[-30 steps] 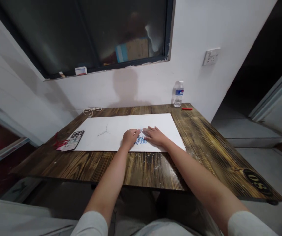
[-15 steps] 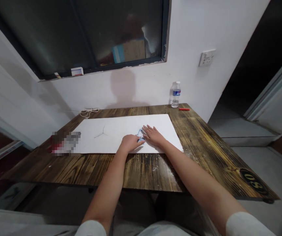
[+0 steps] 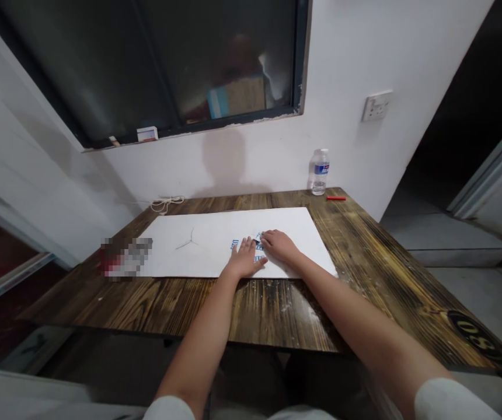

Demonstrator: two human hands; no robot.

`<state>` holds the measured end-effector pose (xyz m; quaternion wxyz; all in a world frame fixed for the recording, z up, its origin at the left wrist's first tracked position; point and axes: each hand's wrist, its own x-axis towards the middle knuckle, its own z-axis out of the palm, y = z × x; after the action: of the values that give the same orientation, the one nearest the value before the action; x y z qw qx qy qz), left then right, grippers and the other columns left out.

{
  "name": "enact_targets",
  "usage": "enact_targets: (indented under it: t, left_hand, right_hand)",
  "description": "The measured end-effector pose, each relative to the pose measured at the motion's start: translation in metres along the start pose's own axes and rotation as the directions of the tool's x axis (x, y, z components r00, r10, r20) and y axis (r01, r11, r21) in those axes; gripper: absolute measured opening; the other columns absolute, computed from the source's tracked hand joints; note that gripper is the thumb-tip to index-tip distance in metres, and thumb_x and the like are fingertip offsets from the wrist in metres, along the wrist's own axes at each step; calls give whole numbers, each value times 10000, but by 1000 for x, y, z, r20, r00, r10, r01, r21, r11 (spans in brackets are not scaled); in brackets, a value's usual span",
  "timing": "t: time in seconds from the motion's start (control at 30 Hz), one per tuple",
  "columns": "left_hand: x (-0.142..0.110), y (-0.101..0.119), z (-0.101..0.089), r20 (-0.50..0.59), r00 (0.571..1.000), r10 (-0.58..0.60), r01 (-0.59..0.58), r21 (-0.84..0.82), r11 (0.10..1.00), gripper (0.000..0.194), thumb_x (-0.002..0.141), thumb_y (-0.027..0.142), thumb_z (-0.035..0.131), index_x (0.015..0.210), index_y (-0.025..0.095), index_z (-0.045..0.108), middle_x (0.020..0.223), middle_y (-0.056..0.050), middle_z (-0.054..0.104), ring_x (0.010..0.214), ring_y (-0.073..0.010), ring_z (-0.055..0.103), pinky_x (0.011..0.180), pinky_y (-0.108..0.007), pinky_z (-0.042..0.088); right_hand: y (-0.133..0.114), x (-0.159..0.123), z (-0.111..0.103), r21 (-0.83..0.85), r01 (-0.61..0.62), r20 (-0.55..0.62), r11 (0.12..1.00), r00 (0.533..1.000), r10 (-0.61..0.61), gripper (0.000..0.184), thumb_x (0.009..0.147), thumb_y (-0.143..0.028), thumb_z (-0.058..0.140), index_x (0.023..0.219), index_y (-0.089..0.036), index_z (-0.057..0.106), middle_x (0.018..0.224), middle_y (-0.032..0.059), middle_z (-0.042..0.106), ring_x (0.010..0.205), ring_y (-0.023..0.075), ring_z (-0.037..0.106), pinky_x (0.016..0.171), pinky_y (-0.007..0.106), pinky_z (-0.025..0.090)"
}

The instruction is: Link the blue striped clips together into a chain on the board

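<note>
A large white sheet [image 3: 216, 230] lies flat on the dark wooden table [image 3: 356, 256]. Near its front edge is a small piece with blue print [image 3: 257, 248]. My left hand [image 3: 246, 261] rests flat on the sheet with fingers stretched out, partly over the blue-printed piece. My right hand [image 3: 278, 244] lies just to its right, fingers curled at the blue piece's edge. Whether it grips the piece I cannot tell. A thin grey three-armed mark [image 3: 188, 241] is drawn on the sheet's left half.
A blurred-out object [image 3: 125, 256] lies at the sheet's left end. A coiled white cord [image 3: 166, 202] sits at the back left. A water bottle [image 3: 320, 171] and a red pen [image 3: 335, 198] stand at the back right by the wall. A dark window is above.
My left hand has opened from a loose fist and now lies flat, slightly nearer the front edge. My right hand's fingers have drawn in from flat to curled.
</note>
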<state>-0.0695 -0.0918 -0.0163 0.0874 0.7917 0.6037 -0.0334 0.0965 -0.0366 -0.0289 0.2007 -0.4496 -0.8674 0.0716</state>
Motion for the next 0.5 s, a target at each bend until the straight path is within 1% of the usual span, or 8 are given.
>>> enact_targets:
  t: [0.07, 0.13, 0.23, 0.3, 0.33, 0.4, 0.43, 0.5]
  left_hand:
    - [4, -3, 3, -65, 998, -25, 25, 1, 1000, 828, 885, 670, 188, 1512, 129, 158, 1579, -148, 52, 1459, -295, 23, 1144, -534, 68]
    - [6, -7, 4, -135, 983, -121, 122, -4, 993, 828, 888, 668, 157, 1506, 118, 180, 1576, -164, 90, 1458, -303, 45, 1140, -539, 84]
    - [5, -10, -2, -262, 909, -325, 330, -29, 944, 873, 873, 690, 133, 1483, 75, 243, 1547, -229, 176, 1442, -358, 113, 1115, -562, 143]
    - [1, -12, -10, -324, 850, -416, 422, -57, 905, 871, 873, 691, 126, 1425, 61, 366, 1484, -267, 318, 1395, -398, 248, 1076, -571, 224]
    - [-1, -12, -13, -320, 836, -446, 448, -72, 891, 853, 879, 683, 124, 1362, 66, 460, 1417, -275, 421, 1347, -406, 340, 1047, -563, 275]
    - [-4, -12, -18, -253, 847, -468, 461, -89, 883, 813, 895, 657, 131, 1193, 75, 614, 1263, -273, 571, 1248, -391, 472, 991, -508, 364]
    - [-4, -12, -18, -224, 861, -457, 450, -87, 889, 800, 898, 650, 148, 1148, 72, 640, 1240, -273, 584, 1236, -382, 487, 978, -480, 385]
    - [-3, -10, -14, -208, 894, -397, 392, -69, 917, 797, 891, 661, 194, 1215, 56, 599, 1348, -278, 496, 1306, -374, 414, 1009, -460, 367]
  right_hand:
    - [-4, -3, 0, -24, -9, -46, 1000, 999, 8, 334, 960, -313, 380, 1104, -181, 651, 1201, 106, 634, 1103, 233, 548, 948, 345, 385]
    - [-7, -6, 0, -31, -15, -69, 999, 998, 13, 309, 948, -310, 406, 1075, -178, 654, 1161, 107, 645, 1082, 238, 549, 927, 344, 392]
    - [-7, -9, 1, -5, 18, -69, 1000, 997, -19, 315, 952, -296, 391, 1059, -164, 656, 1153, 121, 646, 1087, 235, 549, 937, 342, 393]
    - [-4, -8, 4, 14, 52, -79, 999, 996, -51, 353, 959, -316, 378, 1151, -153, 625, 1244, 132, 607, 1171, 240, 515, 994, 356, 369]
    - [-3, -7, 6, 20, 58, -88, 998, 995, -56, 394, 961, -346, 377, 1238, -151, 577, 1317, 136, 563, 1240, 251, 470, 1032, 377, 344]
    - [-1, -4, 10, 18, 40, -88, 999, 995, -38, 541, 952, -444, 384, 1410, -159, 412, 1456, 136, 431, 1372, 286, 322, 1096, 458, 269]
    - [0, -2, 12, 9, 26, -65, 1000, 998, -25, 612, 942, -495, 383, 1460, -173, 333, 1501, 131, 364, 1410, 305, 247, 1109, 509, 229]
    - [1, 1, 15, -15, 21, 20, 1000, 1000, -21, 673, 925, -565, 374, 1487, -207, 278, 1540, 114, 289, 1434, 323, 178, 1110, 585, 167]
